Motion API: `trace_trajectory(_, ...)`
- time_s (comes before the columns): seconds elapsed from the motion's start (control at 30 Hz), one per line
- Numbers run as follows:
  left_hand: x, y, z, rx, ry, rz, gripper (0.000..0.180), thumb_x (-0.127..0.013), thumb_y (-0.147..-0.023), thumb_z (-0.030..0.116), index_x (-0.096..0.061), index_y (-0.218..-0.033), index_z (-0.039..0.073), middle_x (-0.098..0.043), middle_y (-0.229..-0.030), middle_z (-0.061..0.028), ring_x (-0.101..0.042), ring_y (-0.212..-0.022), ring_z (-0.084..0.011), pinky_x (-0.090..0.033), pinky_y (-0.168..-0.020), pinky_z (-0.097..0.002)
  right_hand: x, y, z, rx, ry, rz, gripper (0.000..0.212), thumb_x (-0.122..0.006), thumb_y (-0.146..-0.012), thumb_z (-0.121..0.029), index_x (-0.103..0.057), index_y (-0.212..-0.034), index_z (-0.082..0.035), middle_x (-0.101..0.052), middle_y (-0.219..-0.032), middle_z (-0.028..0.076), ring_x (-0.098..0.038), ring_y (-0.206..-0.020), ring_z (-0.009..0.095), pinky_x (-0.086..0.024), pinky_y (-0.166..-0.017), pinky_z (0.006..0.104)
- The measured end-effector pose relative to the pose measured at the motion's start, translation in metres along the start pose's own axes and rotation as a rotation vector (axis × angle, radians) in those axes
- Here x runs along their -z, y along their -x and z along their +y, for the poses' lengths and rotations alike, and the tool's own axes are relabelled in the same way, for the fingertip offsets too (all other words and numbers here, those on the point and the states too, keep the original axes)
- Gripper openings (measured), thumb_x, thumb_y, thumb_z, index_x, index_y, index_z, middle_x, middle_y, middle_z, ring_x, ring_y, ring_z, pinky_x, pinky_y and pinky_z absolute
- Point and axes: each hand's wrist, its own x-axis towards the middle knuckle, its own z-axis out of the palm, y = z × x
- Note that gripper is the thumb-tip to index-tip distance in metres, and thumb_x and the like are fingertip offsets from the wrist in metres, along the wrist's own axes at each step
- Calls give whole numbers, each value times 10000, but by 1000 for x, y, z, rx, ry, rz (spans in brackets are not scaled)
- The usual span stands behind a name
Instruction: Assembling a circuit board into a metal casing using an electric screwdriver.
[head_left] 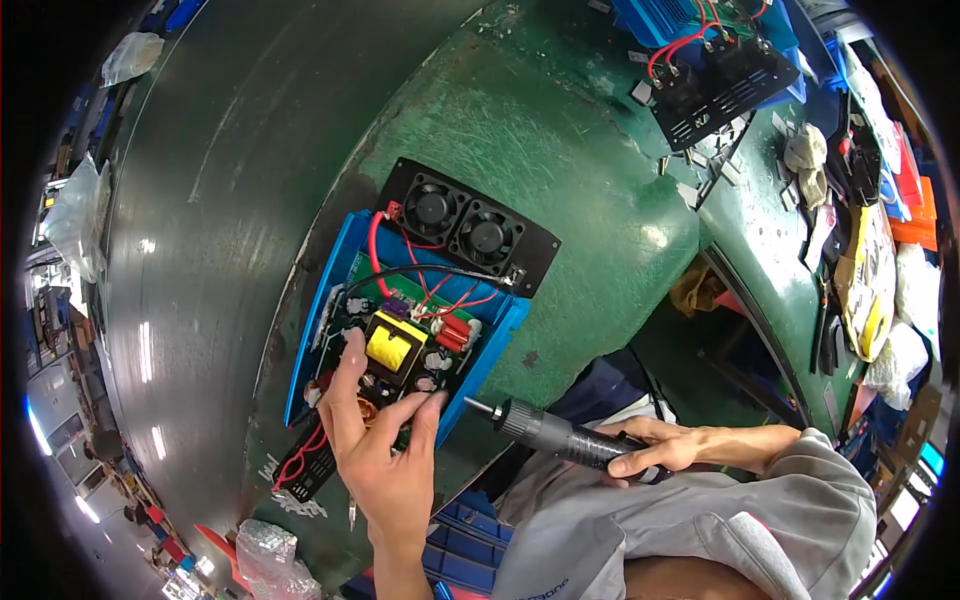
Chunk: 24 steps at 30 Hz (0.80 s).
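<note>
In front of me lies an open blue metal housing (480, 352) with a green circuit board, a yellow-wrapped transformer (392, 345) and red capacitors (453, 333) inside. My left hand (388, 465) reaches over its near end. The thumb and a finger meet in a pinch by the near right wall; anything between them is too small to make out. Another finger stretches to the parts beside the transformer. My right hand (650, 450) grips a black electric screwdriver (560, 440), its bit pointing left, just short of that wall. A black panel with two fans (462, 224) is wired to the housing's far end.
Another blue housing (655, 20) with a black end panel (722, 95) stands far right, among small grey pieces. A dark metallic strip (210, 300) runs along the left of the green bench (560, 190). Tools and bags lie at right; a blue crate (465, 540) sits below.
</note>
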Motion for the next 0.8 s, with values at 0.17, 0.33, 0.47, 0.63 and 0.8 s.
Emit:
trace_trajectory(0.17, -10, -4, -2, -84, -42, 64, 78, -782, -801, 35, -732, -849, -2, -523, -1468, -159, -520, -1274, -344, -390, -1073, -453, 0, -4, 9, 151, 369, 217, 490, -680, -955, -437, -571, -1234, -49, -582, -795, 16, -535, -845, 113, -411, -761, 282)
trace_trajectory(0.33, 2, 21, 4, -92, -167, 5, 188, -745, -862, 134, -723, -980, -11, -494, -1482, -196, -486, -1324, -391, -352, -1111, -549, 11, -8, 22, 56, -72, -33, 725, -516, -967, -635, -544, -1344, -16, -594, -764, 35, -544, -777, 107, -411, -699, 269)
trace_trajectory(0.47, -2, 29, 7, -129, -291, -62, 355, -754, -867, 217, -688, -1129, -14, -467, -1492, -224, -464, -1353, -412, -334, -1130, -602, 22, -18, 35, -25, -405, -196, 947, -291, -959, -766, -487, -1421, 36, -603, -746, 64, -548, -697, 136, -413, -617, 269)
trace_trajectory(0.63, -10, 32, 3, -144, -344, -17, 337, -721, -907, 231, -687, -1149, -1, -486, -1477, -210, -493, -1337, -392, -332, -1135, -603, 16, -19, 27, -61, -368, -140, 997, -152, -973, -771, -472, -1440, 50, -609, -749, 88, -566, -693, 159, -448, -621, 275)
trace_trajectory(0.8, -16, 29, 5, -153, -367, -3, 285, -689, -945, 251, -698, -1111, 20, -503, -1462, -201, -499, -1335, -387, -326, -1144, -601, 12, -15, 24, -65, -300, -72, 990, -157, -972, -773, -486, -1433, 38, -621, -746, 77, -573, -693, 147, -456, -628, 269)
